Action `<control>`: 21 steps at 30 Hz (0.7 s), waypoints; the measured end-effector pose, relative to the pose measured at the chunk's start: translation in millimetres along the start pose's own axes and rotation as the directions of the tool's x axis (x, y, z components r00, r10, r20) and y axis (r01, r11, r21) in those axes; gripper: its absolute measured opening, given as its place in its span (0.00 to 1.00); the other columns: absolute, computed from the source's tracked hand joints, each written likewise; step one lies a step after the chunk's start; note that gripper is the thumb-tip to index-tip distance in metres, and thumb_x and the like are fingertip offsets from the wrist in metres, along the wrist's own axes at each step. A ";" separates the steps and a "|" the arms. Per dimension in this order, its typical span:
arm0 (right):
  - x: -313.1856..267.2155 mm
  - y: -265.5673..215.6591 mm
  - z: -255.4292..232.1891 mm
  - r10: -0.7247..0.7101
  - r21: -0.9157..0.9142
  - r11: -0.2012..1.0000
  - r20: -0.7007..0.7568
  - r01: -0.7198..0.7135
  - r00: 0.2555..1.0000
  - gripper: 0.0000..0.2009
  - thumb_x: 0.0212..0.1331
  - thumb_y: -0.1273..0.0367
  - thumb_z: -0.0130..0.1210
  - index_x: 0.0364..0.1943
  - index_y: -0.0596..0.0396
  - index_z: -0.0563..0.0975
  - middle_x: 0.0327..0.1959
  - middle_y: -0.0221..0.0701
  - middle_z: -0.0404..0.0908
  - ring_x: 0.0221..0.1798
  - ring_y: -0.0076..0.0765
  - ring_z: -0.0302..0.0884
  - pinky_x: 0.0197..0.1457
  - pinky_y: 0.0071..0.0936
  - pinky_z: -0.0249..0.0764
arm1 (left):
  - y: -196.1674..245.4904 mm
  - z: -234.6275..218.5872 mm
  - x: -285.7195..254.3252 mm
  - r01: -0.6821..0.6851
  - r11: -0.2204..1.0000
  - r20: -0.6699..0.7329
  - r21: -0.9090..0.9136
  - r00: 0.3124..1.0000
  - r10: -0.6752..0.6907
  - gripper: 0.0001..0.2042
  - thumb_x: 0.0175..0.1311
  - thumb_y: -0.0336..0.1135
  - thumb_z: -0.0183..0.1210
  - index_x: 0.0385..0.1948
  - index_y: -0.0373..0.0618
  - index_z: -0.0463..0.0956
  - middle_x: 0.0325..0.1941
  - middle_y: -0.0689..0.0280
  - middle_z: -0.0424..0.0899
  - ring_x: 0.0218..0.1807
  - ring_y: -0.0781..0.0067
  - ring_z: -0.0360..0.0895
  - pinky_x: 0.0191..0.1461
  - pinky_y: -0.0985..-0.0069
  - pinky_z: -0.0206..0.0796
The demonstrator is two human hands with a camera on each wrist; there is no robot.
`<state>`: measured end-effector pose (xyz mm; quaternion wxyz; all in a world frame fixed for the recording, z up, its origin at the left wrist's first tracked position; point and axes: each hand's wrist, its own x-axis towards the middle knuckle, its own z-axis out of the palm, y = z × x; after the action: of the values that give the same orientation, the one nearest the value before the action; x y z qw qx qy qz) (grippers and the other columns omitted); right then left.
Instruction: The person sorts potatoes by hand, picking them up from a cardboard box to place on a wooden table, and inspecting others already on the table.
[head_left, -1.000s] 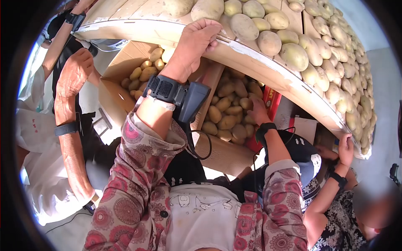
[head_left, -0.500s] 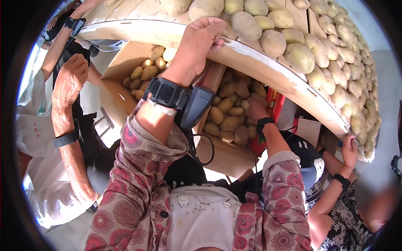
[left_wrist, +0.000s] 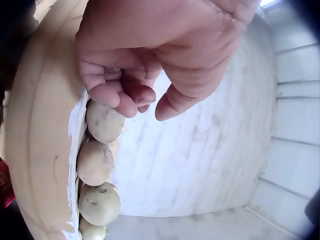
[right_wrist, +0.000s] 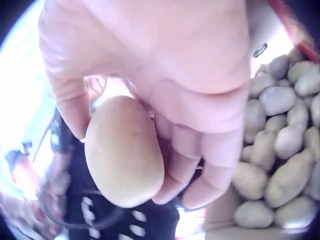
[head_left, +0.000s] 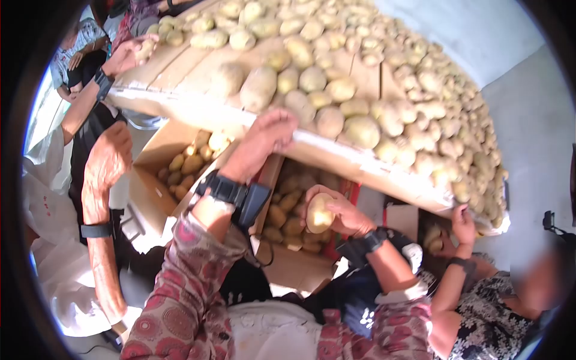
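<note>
My right hand (head_left: 343,215) grips a large, smooth, pale yellow potato (head_left: 320,214) above a cardboard box (head_left: 294,271) of potatoes. In the right wrist view the potato (right_wrist: 125,152) sits between the thumb and the bent fingers, with more potatoes in the box to the right. My left hand (head_left: 264,141) is at the front edge of the raised wooden table (head_left: 180,108), loosely curled and holding nothing. The left wrist view shows its thumb apart from the fingers, just over a row of potatoes (left_wrist: 95,162) along that edge.
Many potatoes (head_left: 420,126) cover the table. A second cardboard box (head_left: 157,147) with potatoes stands below it at left. Another person's forearm (head_left: 102,216) is at left; a person at right has a hand (head_left: 462,225) at the table edge.
My right hand has come up out of the potato box holding a potato. The head view has shifted, showing more of the table; my left hand stays at its edge.
</note>
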<state>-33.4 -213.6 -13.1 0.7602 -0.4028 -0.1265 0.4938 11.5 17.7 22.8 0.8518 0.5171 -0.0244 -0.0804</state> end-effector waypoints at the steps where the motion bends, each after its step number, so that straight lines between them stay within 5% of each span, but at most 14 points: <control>1: 1.0 -10.0 0.6 -0.115 0.153 0.982 0.005 0.113 0.993 0.15 0.54 0.63 0.56 0.41 0.55 0.69 0.35 0.36 0.75 0.39 0.37 0.77 0.43 0.32 0.75 | -0.2 0.3 -1.5 0.020 1.000 0.081 0.021 0.996 -0.022 0.06 0.62 0.34 0.53 0.37 0.44 0.72 0.24 0.74 0.73 0.26 0.85 0.73 0.28 0.89 0.63; 4: 8.2 -32.1 9.9 -0.451 -0.018 0.885 -0.280 0.465 0.847 0.10 0.57 0.65 0.52 0.37 0.56 0.70 0.33 0.35 0.73 0.33 0.35 0.75 0.37 0.31 0.74 | -0.3 14.9 -2.5 0.087 0.987 0.117 0.133 0.988 -0.103 0.07 0.63 0.37 0.52 0.36 0.44 0.72 0.24 0.71 0.76 0.27 0.84 0.75 0.28 0.89 0.64; 7: 11.5 -48.3 4.5 -0.553 -0.010 0.811 -0.336 0.585 0.762 0.11 0.59 0.62 0.50 0.36 0.55 0.70 0.32 0.34 0.73 0.31 0.35 0.75 0.35 0.31 0.73 | -5.6 24.4 -5.6 0.123 0.955 0.154 0.269 0.974 -0.169 0.10 0.66 0.41 0.49 0.35 0.44 0.72 0.26 0.68 0.77 0.27 0.81 0.76 0.28 0.88 0.65; 9: 9.2 -62.9 -0.7 -0.572 0.099 0.747 -0.409 0.657 0.711 0.13 0.64 0.58 0.45 0.34 0.54 0.70 0.32 0.32 0.72 0.34 0.34 0.74 0.37 0.31 0.73 | -13.1 36.6 -10.2 0.308 0.921 0.256 0.240 0.895 -0.366 0.14 0.66 0.47 0.47 0.32 0.45 0.72 0.27 0.67 0.78 0.29 0.78 0.76 0.29 0.84 0.65; 11: 9.7 -72.7 -2.6 -0.612 0.071 0.697 -0.460 0.713 0.644 0.14 0.65 0.58 0.42 0.36 0.55 0.70 0.32 0.32 0.72 0.36 0.32 0.74 0.39 0.28 0.73 | -21.6 50.0 -6.6 0.320 0.903 0.292 0.287 0.868 -0.401 0.18 0.68 0.49 0.42 0.37 0.42 0.71 0.30 0.63 0.78 0.33 0.73 0.78 0.34 0.81 0.68; 13: 8.5 -71.4 2.0 -0.591 0.003 0.730 -0.498 0.683 0.635 0.14 0.66 0.58 0.40 0.36 0.55 0.69 0.33 0.33 0.72 0.39 0.34 0.73 0.44 0.28 0.72 | -28.9 63.9 -5.7 0.363 0.931 0.427 0.049 0.835 -0.348 0.20 0.68 0.51 0.40 0.45 0.41 0.67 0.35 0.60 0.78 0.37 0.70 0.79 0.38 0.77 0.71; 15: 4.1 -67.5 5.9 -0.564 -0.060 0.767 -0.538 0.639 0.626 0.15 0.67 0.58 0.39 0.37 0.55 0.69 0.35 0.34 0.72 0.43 0.36 0.73 0.48 0.28 0.71 | -42.5 70.0 -2.0 0.367 0.930 0.472 0.026 0.815 -0.335 0.22 0.69 0.52 0.38 0.50 0.43 0.63 0.40 0.60 0.77 0.42 0.68 0.78 0.42 0.75 0.71; 17: 0.5 -66.5 7.8 -0.666 -0.382 0.746 -0.464 0.546 0.585 0.17 0.68 0.58 0.34 0.39 0.57 0.70 0.41 0.37 0.76 0.39 0.28 0.74 0.42 0.23 0.74 | -51.6 79.0 -3.1 0.352 0.936 0.441 -0.018 0.843 -0.309 0.22 0.70 0.53 0.34 0.52 0.44 0.61 0.42 0.59 0.76 0.43 0.68 0.78 0.42 0.76 0.71; 21: -8.4 -69.1 5.0 -0.656 -0.300 0.751 -0.439 0.588 0.614 0.20 0.69 0.58 0.30 0.44 0.59 0.69 0.47 0.40 0.74 0.44 0.29 0.74 0.47 0.23 0.73 | -47.8 87.6 -0.3 0.277 0.961 0.431 -0.001 0.867 -0.250 0.20 0.69 0.51 0.39 0.52 0.45 0.62 0.45 0.61 0.75 0.42 0.70 0.77 0.44 0.75 0.71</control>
<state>4.4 -231.3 42.7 0.8612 -0.4981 -0.0795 0.0621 -5.1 -80.7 21.1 0.8225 0.4582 -0.1369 -0.3078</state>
